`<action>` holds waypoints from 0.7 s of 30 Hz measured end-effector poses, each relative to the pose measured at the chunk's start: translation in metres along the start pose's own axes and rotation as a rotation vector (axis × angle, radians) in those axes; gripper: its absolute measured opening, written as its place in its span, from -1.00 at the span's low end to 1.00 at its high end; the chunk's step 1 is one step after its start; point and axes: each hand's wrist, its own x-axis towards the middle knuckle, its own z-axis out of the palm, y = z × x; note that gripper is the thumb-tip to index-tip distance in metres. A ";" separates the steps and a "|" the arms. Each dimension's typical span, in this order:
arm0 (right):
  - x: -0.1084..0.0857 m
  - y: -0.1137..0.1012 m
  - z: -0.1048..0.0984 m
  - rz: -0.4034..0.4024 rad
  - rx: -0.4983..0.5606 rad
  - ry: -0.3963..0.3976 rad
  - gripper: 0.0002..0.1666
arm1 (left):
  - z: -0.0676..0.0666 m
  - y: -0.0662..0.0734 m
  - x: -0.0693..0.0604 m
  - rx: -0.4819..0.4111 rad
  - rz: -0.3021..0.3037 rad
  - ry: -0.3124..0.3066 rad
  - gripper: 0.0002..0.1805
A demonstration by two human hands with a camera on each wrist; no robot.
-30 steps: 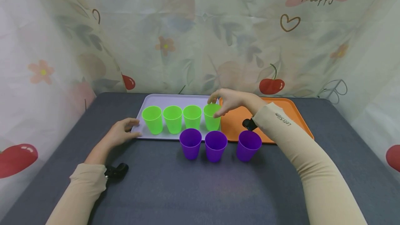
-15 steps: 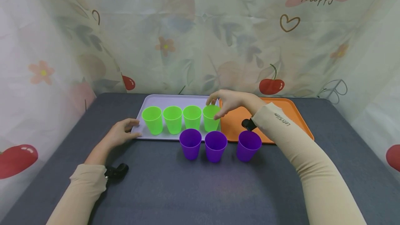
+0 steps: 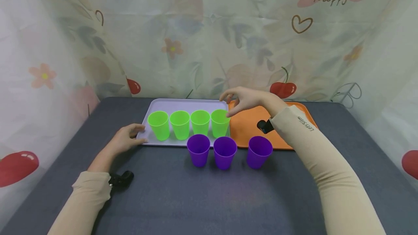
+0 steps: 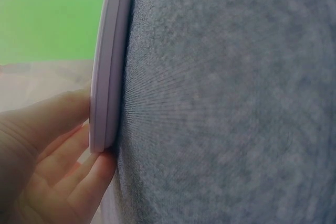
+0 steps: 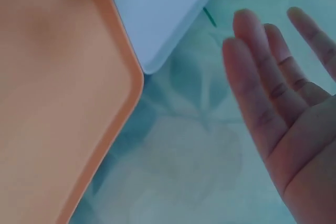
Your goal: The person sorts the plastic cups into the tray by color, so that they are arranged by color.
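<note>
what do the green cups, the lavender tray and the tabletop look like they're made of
Green cups: probably plastic, smooth, thin-walled and evenly coloured.
Lavender tray: likely moulded plastic, smooth and fairly matte, with a ridged rim.
Dark tabletop: apparently fabric-covered, matte; the left wrist view shows a speckled, finely lined texture, though the exact cloth is unclear.

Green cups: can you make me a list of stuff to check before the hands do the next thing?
1. Green cups upright in a row on the pale purple tray: ok, all four.
2. Left hand holding that tray: ok, it pinches the near left corner.
3. Right hand has its four fingers off the cups: ok, they're straight and apart from the green cup nearby.
4. Right thumb off that cup: cannot tell, it overlaps the rim in the head view.
5. Purple cups on a tray: not ok, all three stand on the table.
</note>
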 end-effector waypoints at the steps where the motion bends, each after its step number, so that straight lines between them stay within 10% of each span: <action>1: -0.004 0.001 -0.002 0.007 -0.004 0.015 -0.36 | 0.000 0.000 0.000 0.001 -0.001 0.000 -0.37; 21: -0.125 0.078 0.014 0.157 0.021 0.434 -0.57 | 0.003 0.000 0.000 0.008 -0.004 0.008 -0.34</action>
